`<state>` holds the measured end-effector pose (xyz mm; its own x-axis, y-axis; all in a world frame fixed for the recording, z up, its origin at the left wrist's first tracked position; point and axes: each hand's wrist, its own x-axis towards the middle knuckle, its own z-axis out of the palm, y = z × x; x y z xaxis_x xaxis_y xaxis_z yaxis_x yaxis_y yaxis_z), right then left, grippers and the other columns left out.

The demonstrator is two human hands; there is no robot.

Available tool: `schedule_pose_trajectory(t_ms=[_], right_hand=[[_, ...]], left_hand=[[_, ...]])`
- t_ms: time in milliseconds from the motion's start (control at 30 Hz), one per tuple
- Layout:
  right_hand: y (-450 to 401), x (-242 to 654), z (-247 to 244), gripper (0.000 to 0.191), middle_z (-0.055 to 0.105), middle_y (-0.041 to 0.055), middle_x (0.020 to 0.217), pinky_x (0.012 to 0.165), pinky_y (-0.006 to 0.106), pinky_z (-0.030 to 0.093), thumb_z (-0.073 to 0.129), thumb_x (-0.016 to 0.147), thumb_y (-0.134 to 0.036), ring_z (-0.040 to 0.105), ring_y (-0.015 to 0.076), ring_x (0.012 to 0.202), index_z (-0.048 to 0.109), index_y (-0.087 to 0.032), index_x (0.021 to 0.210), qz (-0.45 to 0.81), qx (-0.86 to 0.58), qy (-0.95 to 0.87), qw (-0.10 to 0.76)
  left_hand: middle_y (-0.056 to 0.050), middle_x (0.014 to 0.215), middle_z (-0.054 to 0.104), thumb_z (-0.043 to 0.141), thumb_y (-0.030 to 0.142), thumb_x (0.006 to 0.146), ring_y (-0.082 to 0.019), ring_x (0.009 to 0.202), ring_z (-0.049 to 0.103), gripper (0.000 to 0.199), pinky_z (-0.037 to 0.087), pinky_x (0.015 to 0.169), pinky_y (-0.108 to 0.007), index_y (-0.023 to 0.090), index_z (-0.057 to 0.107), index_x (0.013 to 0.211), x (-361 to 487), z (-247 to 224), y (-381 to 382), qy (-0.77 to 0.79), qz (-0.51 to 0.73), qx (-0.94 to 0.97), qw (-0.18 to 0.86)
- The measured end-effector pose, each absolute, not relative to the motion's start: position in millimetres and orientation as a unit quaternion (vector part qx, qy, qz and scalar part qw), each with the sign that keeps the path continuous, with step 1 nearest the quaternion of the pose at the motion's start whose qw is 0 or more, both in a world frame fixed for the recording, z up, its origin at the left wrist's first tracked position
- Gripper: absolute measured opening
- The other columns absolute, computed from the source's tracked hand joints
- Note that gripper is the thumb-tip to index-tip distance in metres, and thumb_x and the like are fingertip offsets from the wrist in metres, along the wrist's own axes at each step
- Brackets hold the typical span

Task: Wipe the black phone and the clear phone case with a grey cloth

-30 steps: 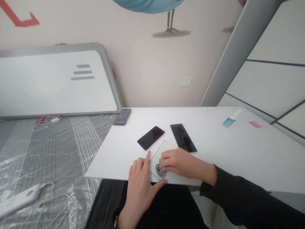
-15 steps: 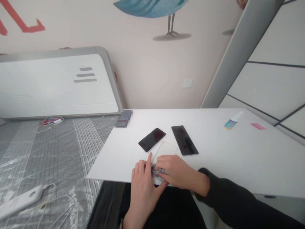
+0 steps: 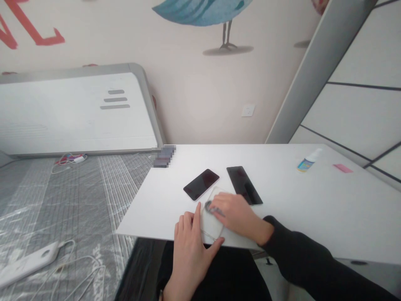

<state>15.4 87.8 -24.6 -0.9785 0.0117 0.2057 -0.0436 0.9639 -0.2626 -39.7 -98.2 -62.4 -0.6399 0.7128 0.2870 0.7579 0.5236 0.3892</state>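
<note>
A clear phone case (image 3: 211,225) lies flat near the front edge of the white table. My left hand (image 3: 191,244) rests along its left side and lower corner, thumb and fingers spread apart. Bunched under the fingers of my right hand (image 3: 233,211) is a grey cloth (image 3: 214,207), pressed on the upper part of the case. A dark phone (image 3: 201,184) lies just behind my hands, and a larger black phone or tablet (image 3: 244,185) lies beside it, its lower end close to my right hand.
On the right of the table (image 3: 282,225) a spray bottle (image 3: 308,162) lies beside a pink slip (image 3: 342,168). A blurred dark item (image 3: 164,156) sits at the back left corner. Left of the table is a plastic-covered bed with a white power strip (image 3: 29,263) and cables.
My right hand has moved up and away from me over the case with the cloth, uncovering the case's lower part. My left hand has stayed at the case's edge.
</note>
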Motion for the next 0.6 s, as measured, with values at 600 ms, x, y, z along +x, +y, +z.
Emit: schedule_pose_trajectory(t_ms=[600], right_hand=[[90.9, 13.9, -33.9, 0.008, 0.072, 0.0028, 0.087, 0.079, 0.035, 0.036, 0.066, 0.091, -0.015, 0.062, 0.0191, 0.082, 0.073, -0.019, 0.091, 0.142, 0.086, -0.975, 0.148]], left_hand=[[-0.009, 0.106, 0.058, 0.077, 0.038, 0.082, -0.029, 0.097, 0.057, 0.083, 0.053, 0.085, -0.049, 0.017, 0.037, 0.152, -41.7, -63.9, -97.0, -0.863, -0.259, -0.432, 0.052]])
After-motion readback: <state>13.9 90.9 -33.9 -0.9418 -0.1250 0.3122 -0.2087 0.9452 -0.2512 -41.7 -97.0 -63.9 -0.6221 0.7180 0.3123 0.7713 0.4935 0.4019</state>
